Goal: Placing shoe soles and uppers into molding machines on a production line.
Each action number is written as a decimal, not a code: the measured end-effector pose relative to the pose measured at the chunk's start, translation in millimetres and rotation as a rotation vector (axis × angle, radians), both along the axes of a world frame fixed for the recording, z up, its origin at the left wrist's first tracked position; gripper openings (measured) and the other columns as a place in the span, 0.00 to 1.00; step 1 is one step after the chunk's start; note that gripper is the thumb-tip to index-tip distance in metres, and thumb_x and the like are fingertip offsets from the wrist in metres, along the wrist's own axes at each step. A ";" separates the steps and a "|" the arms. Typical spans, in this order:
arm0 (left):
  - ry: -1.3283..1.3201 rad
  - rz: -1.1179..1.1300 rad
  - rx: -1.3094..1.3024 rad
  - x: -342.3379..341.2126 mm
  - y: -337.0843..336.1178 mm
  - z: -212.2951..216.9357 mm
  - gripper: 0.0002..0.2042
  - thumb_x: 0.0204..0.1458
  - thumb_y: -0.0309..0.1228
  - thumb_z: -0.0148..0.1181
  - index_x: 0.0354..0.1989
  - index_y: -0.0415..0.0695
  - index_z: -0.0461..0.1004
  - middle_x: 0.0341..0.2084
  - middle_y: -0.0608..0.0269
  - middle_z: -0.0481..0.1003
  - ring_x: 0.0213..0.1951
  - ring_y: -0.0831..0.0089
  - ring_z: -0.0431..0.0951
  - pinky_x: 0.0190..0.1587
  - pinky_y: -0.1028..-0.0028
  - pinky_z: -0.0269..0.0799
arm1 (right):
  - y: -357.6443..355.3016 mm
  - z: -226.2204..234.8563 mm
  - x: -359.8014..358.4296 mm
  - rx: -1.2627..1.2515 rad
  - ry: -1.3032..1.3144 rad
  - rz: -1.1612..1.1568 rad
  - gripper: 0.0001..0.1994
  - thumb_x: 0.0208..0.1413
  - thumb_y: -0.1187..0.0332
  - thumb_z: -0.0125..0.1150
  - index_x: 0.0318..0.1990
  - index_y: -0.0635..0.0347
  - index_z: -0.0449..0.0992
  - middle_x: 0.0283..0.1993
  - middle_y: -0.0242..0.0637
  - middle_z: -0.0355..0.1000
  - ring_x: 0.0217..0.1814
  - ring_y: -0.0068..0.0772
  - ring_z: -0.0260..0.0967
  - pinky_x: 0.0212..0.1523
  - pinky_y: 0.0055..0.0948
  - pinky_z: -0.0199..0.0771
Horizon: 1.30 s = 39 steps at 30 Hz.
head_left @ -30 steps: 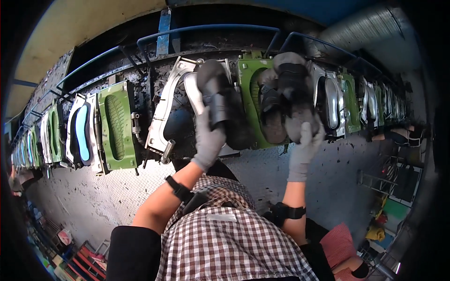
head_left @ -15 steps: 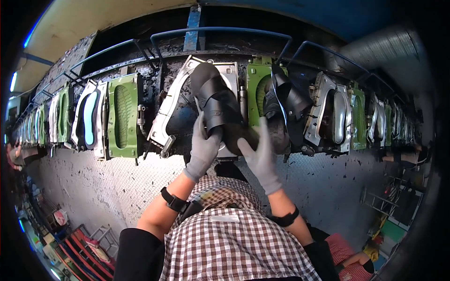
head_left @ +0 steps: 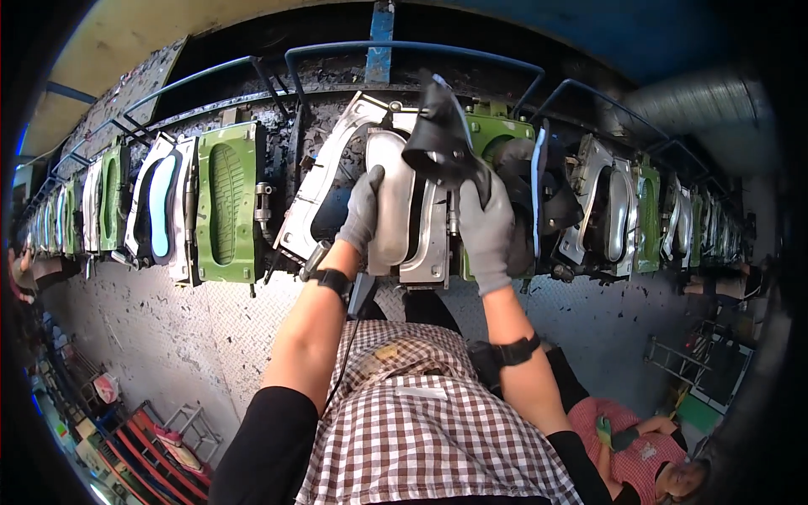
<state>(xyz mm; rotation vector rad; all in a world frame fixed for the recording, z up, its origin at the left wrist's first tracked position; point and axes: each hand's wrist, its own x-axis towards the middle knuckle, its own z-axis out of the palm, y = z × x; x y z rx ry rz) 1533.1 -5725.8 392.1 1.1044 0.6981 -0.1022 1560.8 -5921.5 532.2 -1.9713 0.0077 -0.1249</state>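
My right hand point(head_left: 486, 220), in a grey glove, grips a black strapped sandal point(head_left: 442, 139), tilted above the gap between a silver mould frame point(head_left: 324, 164) and a green sole mould point(head_left: 497, 126). My left hand point(head_left: 362, 210), also gloved, is beside a silver foot-shaped form point(head_left: 389, 198), its fingertips at the form's left edge. Nothing shows in that hand, and its fingers look extended. The form is bare. More black sandal parts point(head_left: 560, 194) with a light blue edge lie over the green mould at right, partly hidden by one another.
Another green mould point(head_left: 225, 202) and a silver one with a light blue insole point(head_left: 162, 206) stand to the left. More moulds line the bench on both sides. A blue rail point(head_left: 412, 46) runs behind. At lower right is a person in a red checked garment point(head_left: 619, 433).
The sandal has come off the silver form and moved up and right in my right hand. My left hand has let go of it. The person at lower right shows more fully.
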 end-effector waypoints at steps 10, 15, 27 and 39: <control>0.172 0.094 -0.624 -93.5 8.6 48.5 0.35 0.68 0.61 0.42 0.67 0.42 0.67 0.61 0.57 0.74 0.59 0.64 0.74 0.65 0.66 0.69 | 63.2 -18.9 -47.6 -0.645 0.155 0.716 0.16 0.60 0.59 0.63 0.53 0.48 0.81 0.42 0.43 0.79 0.43 0.48 0.80 0.43 0.40 0.80; 0.084 0.275 -0.579 -118.0 -6.5 46.9 0.37 0.68 0.63 0.40 0.71 0.43 0.62 0.64 0.56 0.71 0.61 0.61 0.73 0.66 0.65 0.67 | 46.0 -39.0 -108.7 -0.413 0.119 0.724 0.14 0.60 0.59 0.65 0.49 0.54 0.81 0.41 0.45 0.78 0.41 0.45 0.80 0.43 0.40 0.80; -0.056 -0.014 -0.077 -40.3 23.8 64.7 0.30 0.58 0.39 0.61 0.67 0.40 0.64 0.49 0.54 0.76 0.47 0.66 0.78 0.51 0.66 0.77 | 59.7 -54.5 -70.4 -0.178 0.654 0.312 0.29 0.62 0.66 0.61 0.70 0.65 0.65 0.31 0.43 0.74 0.30 0.38 0.74 0.40 0.39 0.76; -0.123 -0.023 0.205 46.0 -9.7 69.5 0.46 0.57 0.42 0.67 0.79 0.39 0.47 0.56 0.48 0.74 0.50 0.66 0.77 0.52 0.71 0.77 | 44.1 -72.6 14.8 -0.421 0.106 0.206 0.29 0.59 0.65 0.55 0.71 0.45 0.66 0.55 0.46 0.79 0.51 0.55 0.78 0.56 0.49 0.75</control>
